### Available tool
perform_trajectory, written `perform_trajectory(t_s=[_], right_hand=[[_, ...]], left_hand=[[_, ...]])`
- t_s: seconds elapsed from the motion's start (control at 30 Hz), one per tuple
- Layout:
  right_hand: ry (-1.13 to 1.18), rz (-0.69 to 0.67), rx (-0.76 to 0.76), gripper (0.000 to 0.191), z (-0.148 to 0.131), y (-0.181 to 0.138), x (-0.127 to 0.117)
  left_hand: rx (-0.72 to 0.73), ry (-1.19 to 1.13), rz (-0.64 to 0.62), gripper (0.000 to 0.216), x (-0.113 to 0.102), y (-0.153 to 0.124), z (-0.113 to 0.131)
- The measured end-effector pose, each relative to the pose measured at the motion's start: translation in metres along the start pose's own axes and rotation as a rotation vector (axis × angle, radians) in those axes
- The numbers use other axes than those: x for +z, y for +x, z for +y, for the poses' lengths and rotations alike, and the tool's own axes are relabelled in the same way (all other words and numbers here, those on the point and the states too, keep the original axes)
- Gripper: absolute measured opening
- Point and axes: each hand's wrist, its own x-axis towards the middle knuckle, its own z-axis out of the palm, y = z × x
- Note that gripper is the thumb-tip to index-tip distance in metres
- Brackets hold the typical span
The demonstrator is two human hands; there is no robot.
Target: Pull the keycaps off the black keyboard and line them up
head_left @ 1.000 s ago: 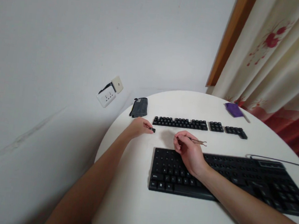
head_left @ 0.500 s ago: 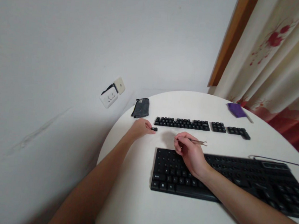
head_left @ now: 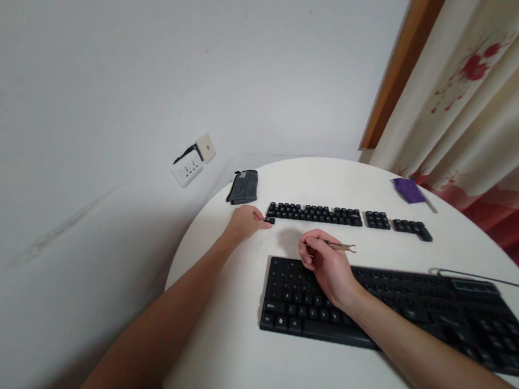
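My left hand (head_left: 245, 222) rests on the white round table (head_left: 334, 183), fingers pinched on a small black keycap (head_left: 270, 220) just below the left end of the rows of loose keycaps (head_left: 313, 213). My right hand (head_left: 328, 265) hovers over the upper left of the black keyboard (head_left: 395, 305), closed on a thin metal keycap puller (head_left: 341, 246) that points right. Two smaller groups of loose keycaps (head_left: 376, 220) lie further right in the same line.
A folded grey cloth (head_left: 243, 186) lies at the table's back left edge. A purple object (head_left: 407, 190) sits at the back right near the curtain (head_left: 488, 106). The keyboard cable (head_left: 481, 277) runs right. A wall socket (head_left: 191, 160) is on the wall at left.
My left hand has carried the keycap a little up and right, to the left end of the keycap rows. My right hand has stayed with the puller over the keyboard.
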Motion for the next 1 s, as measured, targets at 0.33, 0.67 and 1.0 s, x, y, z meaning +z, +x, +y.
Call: perform_trajectory(t_s=[0.33,0.67,1.0], right_hand=[[-0.009,0.002,-0.004,0.007,-0.001,-0.0012,0.0009],[-0.023,0.007,-0.007,0.007,-0.0005,-0.0015,0.0014],[-0.033,0.009,-0.01,0.008,-0.0012,-0.0008,0.0017]], left_hand=[[0.001,-0.021,0.007,0.027,0.0021,-0.0012,0.0003],[-0.019,-0.036,0.007,0.026,0.0011,-0.0026,0.0044],[-0.023,-0.025,0.011,0.025,0.0011,-0.0028,0.0056]])
